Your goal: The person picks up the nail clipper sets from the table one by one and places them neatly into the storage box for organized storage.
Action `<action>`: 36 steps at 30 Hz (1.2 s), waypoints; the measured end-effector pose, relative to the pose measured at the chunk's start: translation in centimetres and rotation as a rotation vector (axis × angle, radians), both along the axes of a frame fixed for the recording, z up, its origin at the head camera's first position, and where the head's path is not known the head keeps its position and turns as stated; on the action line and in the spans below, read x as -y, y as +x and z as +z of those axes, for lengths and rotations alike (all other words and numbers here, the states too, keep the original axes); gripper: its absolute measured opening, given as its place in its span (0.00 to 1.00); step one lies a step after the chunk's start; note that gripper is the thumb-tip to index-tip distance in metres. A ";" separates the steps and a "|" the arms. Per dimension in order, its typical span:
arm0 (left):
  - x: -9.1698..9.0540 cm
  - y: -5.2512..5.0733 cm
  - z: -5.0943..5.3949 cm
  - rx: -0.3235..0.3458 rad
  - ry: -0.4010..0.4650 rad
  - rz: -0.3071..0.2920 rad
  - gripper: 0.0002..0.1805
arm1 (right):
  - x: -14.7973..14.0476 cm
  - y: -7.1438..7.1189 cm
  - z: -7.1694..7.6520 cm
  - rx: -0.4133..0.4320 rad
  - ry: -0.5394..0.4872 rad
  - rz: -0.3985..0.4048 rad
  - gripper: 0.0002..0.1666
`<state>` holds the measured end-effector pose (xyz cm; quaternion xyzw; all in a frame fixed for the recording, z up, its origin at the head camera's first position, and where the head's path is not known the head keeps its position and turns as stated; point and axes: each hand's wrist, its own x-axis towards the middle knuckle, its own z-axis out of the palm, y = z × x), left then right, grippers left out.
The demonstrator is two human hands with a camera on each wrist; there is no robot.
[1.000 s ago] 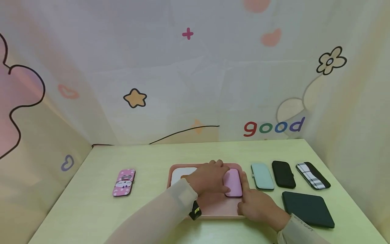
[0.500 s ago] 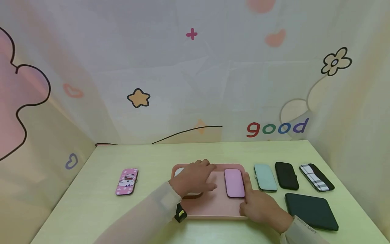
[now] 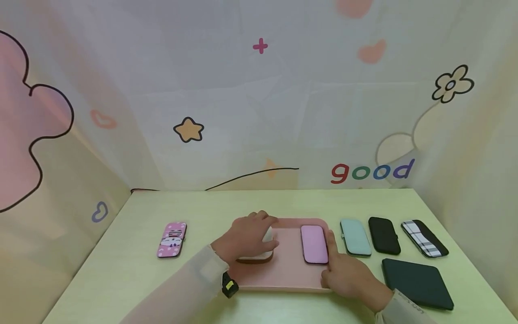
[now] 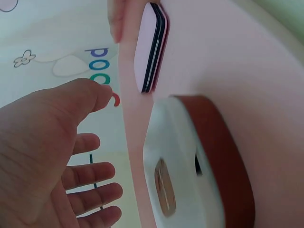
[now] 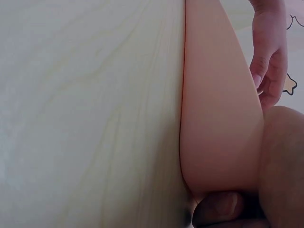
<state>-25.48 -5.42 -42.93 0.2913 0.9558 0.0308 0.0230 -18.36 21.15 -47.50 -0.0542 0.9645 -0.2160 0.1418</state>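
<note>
My left hand (image 3: 247,236) is over a white hard case (image 3: 255,259) with a brown rim, at the left of a pink tray (image 3: 283,281). In the left wrist view the fingers are loosely bent, with a gap between them and the white case (image 4: 166,142). An oval emblem marks its lid. A slim pink case (image 3: 314,244) lies flat by the tray's right side. My right hand (image 3: 354,276) grips the tray's near right corner, index finger along the right edge and thumb at the front. The hand covers part of the white case in the head view.
Right of the tray lie a mint case (image 3: 356,237), a black case (image 3: 384,235), a plaid-and-black case (image 3: 425,238) and a larger dark flat case (image 3: 417,283). A pink patterned case (image 3: 171,240) lies at the left. A printed curtain (image 3: 243,112) stands behind the table.
My left hand has left the pink case and moved left over the white case. The pink case stays in the tray. The right hand keeps its hold, and the head view has shifted slightly.
</note>
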 end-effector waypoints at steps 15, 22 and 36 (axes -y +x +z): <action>3.8 0.5 0.1 -0.010 0.156 0.004 0.33 | 0.1 -0.1 -0.4 -0.012 0.026 -0.003 0.63; 6.3 0.7 0.1 -0.006 0.198 0.057 0.35 | 0.0 0.0 -0.2 -0.017 0.036 0.001 0.63; 10.7 0.9 -1.0 -0.030 0.210 0.149 0.32 | 0.0 0.1 -0.1 -0.017 0.015 0.007 0.62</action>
